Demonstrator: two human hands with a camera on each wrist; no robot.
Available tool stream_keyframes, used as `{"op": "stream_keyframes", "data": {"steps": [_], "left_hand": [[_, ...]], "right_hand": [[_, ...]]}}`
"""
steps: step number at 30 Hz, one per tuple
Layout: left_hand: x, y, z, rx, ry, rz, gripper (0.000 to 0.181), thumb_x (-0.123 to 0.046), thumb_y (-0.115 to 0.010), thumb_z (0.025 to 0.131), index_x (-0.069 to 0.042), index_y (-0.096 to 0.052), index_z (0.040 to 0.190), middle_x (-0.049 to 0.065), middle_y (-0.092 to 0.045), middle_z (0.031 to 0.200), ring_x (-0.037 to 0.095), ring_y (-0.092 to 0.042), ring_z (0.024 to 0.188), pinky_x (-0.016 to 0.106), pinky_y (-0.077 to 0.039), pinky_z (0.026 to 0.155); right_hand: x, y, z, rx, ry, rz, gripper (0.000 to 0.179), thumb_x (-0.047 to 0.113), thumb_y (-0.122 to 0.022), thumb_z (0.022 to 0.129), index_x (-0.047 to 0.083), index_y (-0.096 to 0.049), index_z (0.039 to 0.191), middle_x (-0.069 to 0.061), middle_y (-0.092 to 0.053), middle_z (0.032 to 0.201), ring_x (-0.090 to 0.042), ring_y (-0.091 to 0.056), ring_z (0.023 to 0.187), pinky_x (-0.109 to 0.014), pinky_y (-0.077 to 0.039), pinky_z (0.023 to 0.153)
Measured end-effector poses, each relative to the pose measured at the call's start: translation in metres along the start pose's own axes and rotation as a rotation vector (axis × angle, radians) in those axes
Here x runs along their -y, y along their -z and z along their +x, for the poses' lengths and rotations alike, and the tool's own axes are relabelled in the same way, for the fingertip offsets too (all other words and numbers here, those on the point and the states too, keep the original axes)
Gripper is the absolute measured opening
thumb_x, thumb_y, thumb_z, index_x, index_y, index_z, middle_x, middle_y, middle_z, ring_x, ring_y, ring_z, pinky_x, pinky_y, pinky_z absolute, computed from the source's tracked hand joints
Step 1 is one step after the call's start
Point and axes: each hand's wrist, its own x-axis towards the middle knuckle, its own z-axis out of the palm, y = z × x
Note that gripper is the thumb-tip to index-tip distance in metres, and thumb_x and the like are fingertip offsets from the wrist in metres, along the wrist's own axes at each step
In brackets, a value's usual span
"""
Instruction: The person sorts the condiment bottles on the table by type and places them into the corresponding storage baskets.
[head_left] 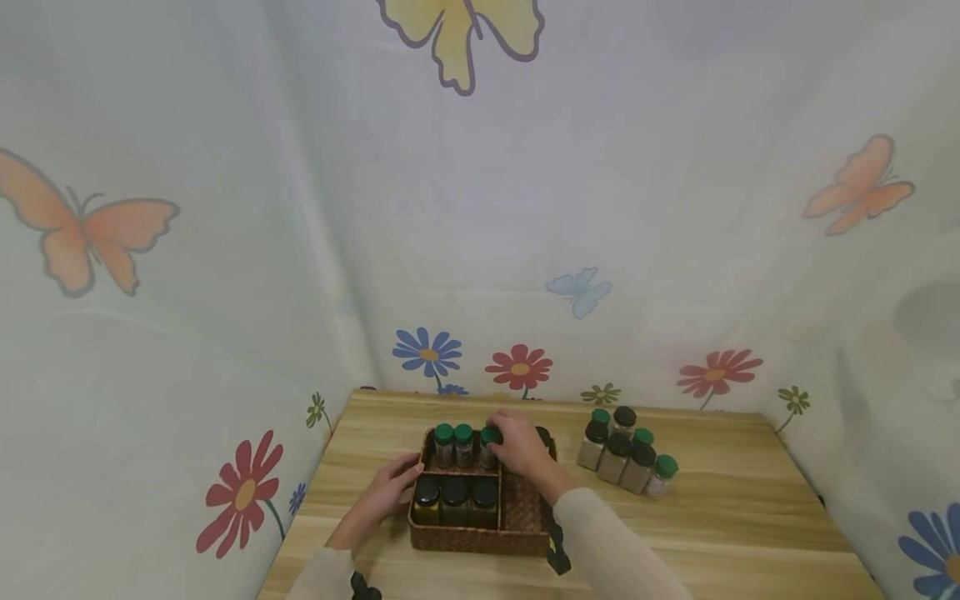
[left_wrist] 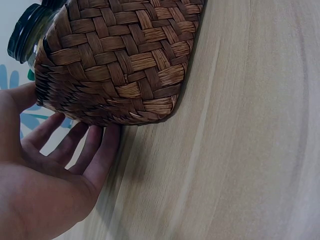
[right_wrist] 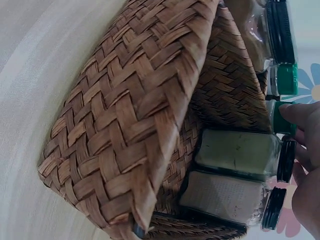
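A brown woven basket [head_left: 480,542] with compartments sits on the wooden table. My left hand [head_left: 386,492] holds its left side; in the left wrist view the thumb is at the rim and the fingers lie against the outer wall. Over the back of the basket, my right hand [head_left: 519,443] pinches the green cap of a spice jar [right_wrist: 281,119], standing in the back left compartment. Two more green-capped jars [head_left: 453,443] stand left of it. Black-lidded jars [head_left: 455,504] fill the front left compartment. On the right side, two square black-lidded jars [right_wrist: 235,152] stand behind bare woven floor.
Right of the basket, several spice jars [head_left: 626,454] with black and green caps stand grouped on the table [head_left: 720,517]. A white curtain [head_left: 480,208] printed with flowers and butterflies surrounds the table at the back and sides.
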Motion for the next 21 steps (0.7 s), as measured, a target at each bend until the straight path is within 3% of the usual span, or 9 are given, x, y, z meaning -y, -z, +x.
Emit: {"op": "stream_keyframes", "data": {"steps": [11,16,21], "left_hand": [[0.000,0.001,-0.001,0.005,0.001,0.003,0.059,-0.033,-0.056,0.112,0.000,-0.042,0.159,0.029,-0.044,0.159,0.051,-0.044,0.145,0.058,-0.057,0.099],[0.000,0.001,-0.002,-0.015,-0.013,0.001,0.058,-0.032,-0.057,0.112,0.000,-0.044,0.158,0.029,-0.047,0.157,0.051,-0.045,0.144,0.060,-0.057,0.098],[0.001,-0.001,0.000,-0.015,-0.021,-0.004,0.057,-0.031,-0.057,0.112,0.001,-0.046,0.157,0.029,-0.048,0.156,0.052,-0.045,0.144,0.061,-0.057,0.097]], "right_hand": [[0.005,0.004,-0.005,0.025,-0.016,0.013,0.043,0.018,-0.087,0.091,0.007,-0.069,0.129,-0.009,-0.067,0.124,-0.028,-0.068,0.108,-0.047,-0.060,0.090],[0.010,0.019,-0.011,0.049,-0.033,0.029,0.052,0.028,-0.085,0.093,0.009,-0.066,0.138,-0.013,-0.065,0.138,-0.033,-0.066,0.121,-0.052,-0.058,0.097],[0.004,0.039,-0.021,0.022,-0.037,0.085,0.053,0.026,-0.084,0.094,0.006,-0.065,0.140,-0.017,-0.065,0.140,-0.039,-0.063,0.127,-0.057,-0.055,0.102]]}}
